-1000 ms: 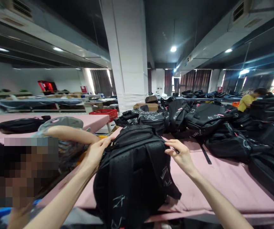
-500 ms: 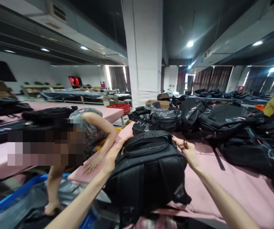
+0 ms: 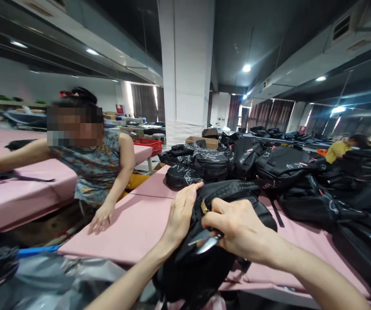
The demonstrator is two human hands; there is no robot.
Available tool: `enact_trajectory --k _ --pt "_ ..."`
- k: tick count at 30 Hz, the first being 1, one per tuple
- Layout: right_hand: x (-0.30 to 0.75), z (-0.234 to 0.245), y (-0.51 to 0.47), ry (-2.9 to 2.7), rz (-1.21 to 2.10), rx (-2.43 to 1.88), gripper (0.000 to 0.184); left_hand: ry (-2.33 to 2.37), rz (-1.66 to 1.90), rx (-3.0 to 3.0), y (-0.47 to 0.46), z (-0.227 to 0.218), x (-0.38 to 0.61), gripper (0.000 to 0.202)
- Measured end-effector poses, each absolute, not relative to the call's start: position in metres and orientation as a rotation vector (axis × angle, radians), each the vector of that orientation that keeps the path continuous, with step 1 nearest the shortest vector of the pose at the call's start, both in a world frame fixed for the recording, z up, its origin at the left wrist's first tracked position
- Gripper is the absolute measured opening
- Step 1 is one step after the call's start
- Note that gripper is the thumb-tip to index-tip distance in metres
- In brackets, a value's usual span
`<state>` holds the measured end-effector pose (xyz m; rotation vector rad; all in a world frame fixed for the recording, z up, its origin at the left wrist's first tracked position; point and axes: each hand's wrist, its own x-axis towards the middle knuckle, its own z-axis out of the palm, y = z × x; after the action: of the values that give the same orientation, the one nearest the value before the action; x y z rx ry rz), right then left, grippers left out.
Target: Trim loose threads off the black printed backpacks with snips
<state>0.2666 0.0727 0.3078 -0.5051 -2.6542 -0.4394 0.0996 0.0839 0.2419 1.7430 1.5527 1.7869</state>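
Note:
A black backpack [image 3: 185, 275] stands tilted at the near edge of the pink-covered table [image 3: 146, 215]. My left hand [image 3: 181, 215] grips its upper left side, thumb and fingers pressed along the fabric. Closed in front of the bag, my right hand [image 3: 237, 228] holds small scissors [image 3: 208, 244] in the palm, their blades pointing down to the left and spread apart. Its thumb and forefinger are beside a gold zipper pull [image 3: 204, 207] near the bag's top; whether they touch it I cannot tell. The scissors' handles are mostly hidden by my fingers.
Several black backpacks [image 3: 288, 165] with white line prints are heaped behind and to the right. A co-worker [image 3: 98, 168] stands left, one hand on the table. Grey plastic sheeting [image 3: 85, 275] lies low at left. A white pillar [image 3: 188, 73] rises behind the table.
The backpack has turned in my hands. My right hand has come from its right side to the front, by the zipper pull, scissors blades now showing. The co-worker has straightened up.

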Motion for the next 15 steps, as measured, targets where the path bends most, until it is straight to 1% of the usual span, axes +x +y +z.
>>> enact_trajectory --k 3,4,6,7,10,12,15 --pt "0.283 0.303 0.071 -2.554 -0.324 -0.486 0.016 1.535 1.875 1.877 0.077 0.241 0.1 0.037" --pt "0.287 0.3 0.069 -2.514 -0.294 -0.501 0.017 1.496 1.881 1.972 0.074 0.242 0.102 0.036" --pt "0.293 0.295 0.066 -2.459 -0.213 -0.54 0.011 1.388 1.81 2.194 0.067 0.249 0.108 0.034" --pt "0.295 0.292 0.065 -2.442 -0.164 -0.559 0.013 1.348 1.748 2.276 0.065 0.253 0.111 0.033" --pt "0.299 0.287 0.069 -2.344 -0.06 -0.599 0.036 1.387 1.627 2.293 0.064 0.264 0.119 0.03" --pt "0.302 0.284 0.076 -2.238 -0.031 -0.592 0.047 1.476 1.616 2.221 0.068 0.266 0.122 0.026" --pt "0.309 0.282 0.086 -2.15 0.023 -0.59 0.048 1.569 1.64 2.154 0.074 0.262 0.125 0.026"
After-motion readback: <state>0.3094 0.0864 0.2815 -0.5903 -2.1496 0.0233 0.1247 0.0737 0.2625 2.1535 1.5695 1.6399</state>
